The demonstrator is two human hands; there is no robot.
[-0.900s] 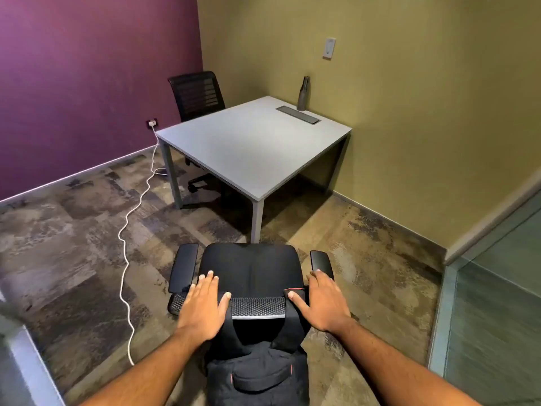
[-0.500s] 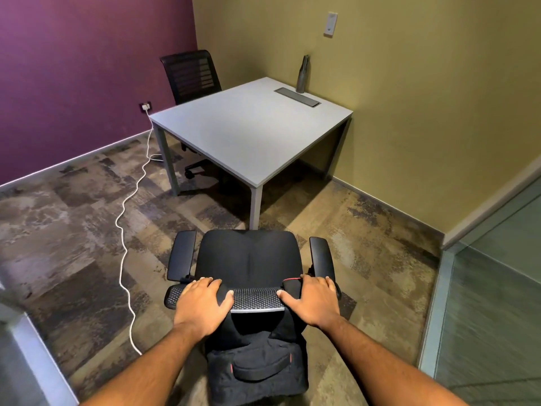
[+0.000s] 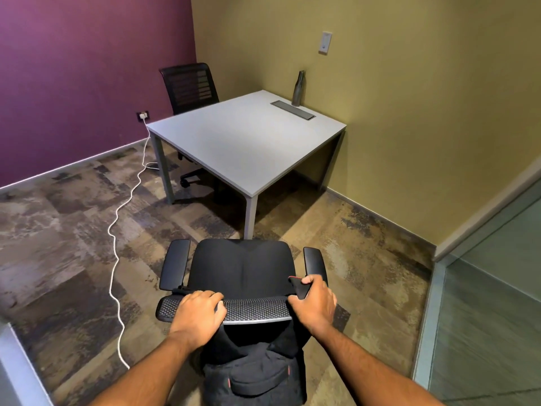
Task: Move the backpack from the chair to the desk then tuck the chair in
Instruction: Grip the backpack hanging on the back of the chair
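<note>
Left hand (image 3: 202, 313): closed over the left end of the mesh top edge of the chair back, fingers curled forward.
Right hand (image 3: 314, 303): closed around a black strap (image 3: 299, 285) with red trim, at the right end of the chair back.
Chair (image 3: 241, 268): black, seat bare, facing the desk and standing apart from it, armrests out on either side.
Backpack (image 3: 254, 376): black, hanging behind the chair back, straps looped over the top edge, body low at the bottom of the view.
Desk (image 3: 234, 142): light grey, square, in the corner against the olive wall, top mostly bare.
Bottle (image 3: 298, 89): grey, upright at the far edge of the desk, beside a grey cable slot (image 3: 292, 110).
Second chair (image 3: 190, 86): black mesh back, at the far-left side of the desk.
Cable (image 3: 123, 224): white, trailing across the carpet from a wall socket (image 3: 143, 115) on the purple wall.
</note>
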